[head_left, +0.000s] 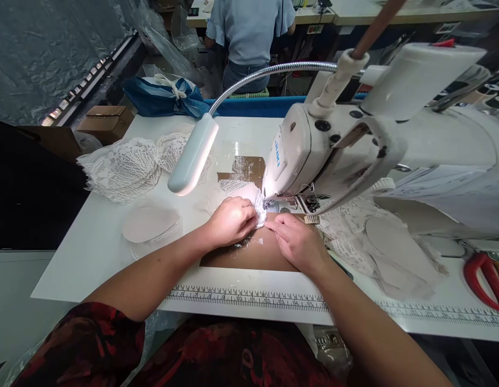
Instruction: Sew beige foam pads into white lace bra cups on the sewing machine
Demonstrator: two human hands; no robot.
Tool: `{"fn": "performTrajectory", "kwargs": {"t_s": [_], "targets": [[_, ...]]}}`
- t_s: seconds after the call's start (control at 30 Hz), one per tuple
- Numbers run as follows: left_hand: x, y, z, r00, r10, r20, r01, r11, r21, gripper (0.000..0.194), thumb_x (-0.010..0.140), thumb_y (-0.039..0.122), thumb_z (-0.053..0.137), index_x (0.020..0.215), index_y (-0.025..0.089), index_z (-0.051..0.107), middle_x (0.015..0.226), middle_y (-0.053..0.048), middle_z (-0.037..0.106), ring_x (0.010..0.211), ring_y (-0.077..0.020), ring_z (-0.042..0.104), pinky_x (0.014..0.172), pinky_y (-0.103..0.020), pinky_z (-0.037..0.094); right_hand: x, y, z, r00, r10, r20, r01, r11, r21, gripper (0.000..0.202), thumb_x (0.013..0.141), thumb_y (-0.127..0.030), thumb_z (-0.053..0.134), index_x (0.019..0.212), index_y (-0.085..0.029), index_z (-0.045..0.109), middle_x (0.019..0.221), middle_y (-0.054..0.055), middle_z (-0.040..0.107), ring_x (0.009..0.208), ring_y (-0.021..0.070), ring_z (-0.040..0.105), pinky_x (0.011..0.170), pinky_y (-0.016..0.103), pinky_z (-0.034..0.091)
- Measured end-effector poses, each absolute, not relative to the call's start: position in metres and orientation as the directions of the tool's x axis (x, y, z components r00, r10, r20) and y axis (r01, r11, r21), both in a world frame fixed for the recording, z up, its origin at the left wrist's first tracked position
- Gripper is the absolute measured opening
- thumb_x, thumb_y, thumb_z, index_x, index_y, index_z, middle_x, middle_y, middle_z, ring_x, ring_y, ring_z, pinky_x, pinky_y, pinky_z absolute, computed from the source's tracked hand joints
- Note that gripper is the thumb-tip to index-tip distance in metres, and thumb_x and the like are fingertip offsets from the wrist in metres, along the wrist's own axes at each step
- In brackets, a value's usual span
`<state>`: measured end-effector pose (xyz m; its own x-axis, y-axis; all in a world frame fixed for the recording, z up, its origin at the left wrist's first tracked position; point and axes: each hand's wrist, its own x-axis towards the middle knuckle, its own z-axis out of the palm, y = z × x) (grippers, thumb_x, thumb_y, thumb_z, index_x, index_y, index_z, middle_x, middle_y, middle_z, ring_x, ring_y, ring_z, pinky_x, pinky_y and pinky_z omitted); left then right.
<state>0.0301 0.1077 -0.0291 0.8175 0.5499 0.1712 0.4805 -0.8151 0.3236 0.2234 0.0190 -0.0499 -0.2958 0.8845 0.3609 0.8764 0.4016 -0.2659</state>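
A white lace bra cup (249,192) lies under the needle end of a white sewing machine (292,145). My left hand (232,220) is closed on the near left edge of the lace piece, its fingers curled and pressing down. At the piece's near right edge, my right hand (296,239) pinches the lace with thumb and forefinger, just in front of the presser foot. The exact grip of the fingertips is partly hidden. Both hands rest over a brown taped board (269,255) on the table.
Stacked lace pieces (124,166) and a beige oval pad (150,224) lie on the left. More lace (386,247) and red-handled scissors (483,279) are on the right. A gooseneck lamp (195,153) hangs over the table. A printed ruler (249,298) runs along the front edge. Another person (249,37) sits beyond.
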Motion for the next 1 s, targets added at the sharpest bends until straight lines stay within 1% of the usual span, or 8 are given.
{"fn": "performTrajectory", "kwargs": {"t_s": [0.1,0.23,0.47,0.57,0.67,0.73,0.83,1.0], "targets": [[0.0307,0.1066,-0.0299,0.808,0.562,0.176,0.498,-0.812,0.305,0.024,0.091,0.025,0.046,0.075,0.015,0.062,0.073,-0.006,0.06,0.07,-0.0185,0.055,0.065,-0.03,0.039,0.2234,0.0188,-0.0498,-0.283,0.891,0.354,0.88,0.388,-0.272,0.035,0.082,-0.004,0.046,0.099,-0.021,0.071,0.082,0.002,0.065,0.071,0.0132,0.055,0.058,0.024,0.036],[0.03,0.106,-0.0321,0.799,0.563,0.209,0.483,-0.809,0.335,0.024,0.092,0.025,0.046,0.077,0.015,0.061,0.075,-0.005,0.062,0.071,-0.0173,0.056,0.067,-0.03,0.038,0.2232,0.0185,-0.0495,-0.271,0.899,0.343,0.873,0.38,-0.306,0.034,0.082,-0.005,0.048,0.1,-0.021,0.071,0.083,0.002,0.065,0.071,0.0128,0.056,0.057,0.024,0.036],[0.0281,0.1079,-0.0361,0.819,0.505,0.271,0.403,-0.844,0.353,0.03,0.097,0.032,0.044,0.086,0.018,0.069,0.075,-0.004,0.062,0.069,-0.0153,0.056,0.065,-0.029,0.037,0.2227,0.0182,-0.0479,-0.263,0.91,0.322,0.879,0.363,-0.31,0.032,0.084,-0.007,0.048,0.1,-0.022,0.072,0.086,0.003,0.065,0.074,0.0139,0.058,0.058,0.024,0.038],[0.0278,0.1081,-0.0371,0.821,0.5,0.276,0.405,-0.85,0.336,0.035,0.098,0.033,0.042,0.082,0.017,0.069,0.07,-0.004,0.06,0.066,-0.0146,0.054,0.063,-0.029,0.037,0.2225,0.018,-0.0469,-0.259,0.914,0.311,0.881,0.356,-0.313,0.031,0.085,-0.009,0.048,0.1,-0.021,0.072,0.087,0.003,0.066,0.076,0.0148,0.059,0.06,0.025,0.04],[0.0276,0.1079,-0.0376,0.822,0.491,0.288,0.405,-0.86,0.31,0.039,0.098,0.032,0.041,0.074,0.016,0.068,0.067,-0.004,0.057,0.062,-0.0139,0.051,0.06,-0.028,0.035,0.2218,0.0185,-0.0461,-0.236,0.922,0.307,0.887,0.333,-0.319,0.033,0.085,-0.01,0.048,0.108,-0.02,0.069,0.093,0.004,0.068,0.08,0.0156,0.059,0.064,0.025,0.041],[0.0273,0.1078,-0.0376,0.822,0.486,0.297,0.402,-0.865,0.302,0.041,0.098,0.032,0.04,0.072,0.016,0.067,0.066,-0.003,0.056,0.061,-0.0136,0.05,0.06,-0.028,0.035,0.221,0.0192,-0.0458,-0.227,0.928,0.297,0.901,0.316,-0.299,0.035,0.085,-0.01,0.047,0.111,-0.021,0.068,0.094,0.004,0.068,0.079,0.0155,0.059,0.062,0.026,0.04],[0.0266,0.1082,-0.0374,0.823,0.482,0.301,0.396,-0.866,0.306,0.042,0.099,0.032,0.038,0.072,0.016,0.066,0.067,-0.004,0.056,0.062,-0.0136,0.05,0.061,-0.028,0.035,0.2196,0.0202,-0.0452,-0.242,0.933,0.267,0.921,0.307,-0.24,0.038,0.084,-0.008,0.046,0.11,-0.023,0.069,0.086,0.003,0.065,0.073,0.0151,0.056,0.058,0.026,0.037],[0.0251,0.1092,-0.0371,0.826,0.462,0.322,0.367,-0.875,0.316,0.041,0.099,0.032,0.038,0.075,0.016,0.067,0.066,-0.004,0.056,0.063,-0.0139,0.05,0.061,-0.028,0.036,0.2197,0.0203,-0.0448,-0.28,0.92,0.274,0.921,0.337,-0.193,0.043,0.082,-0.005,0.045,0.114,-0.022,0.067,0.084,0.003,0.064,0.074,0.0157,0.054,0.06,0.026,0.037]]}}
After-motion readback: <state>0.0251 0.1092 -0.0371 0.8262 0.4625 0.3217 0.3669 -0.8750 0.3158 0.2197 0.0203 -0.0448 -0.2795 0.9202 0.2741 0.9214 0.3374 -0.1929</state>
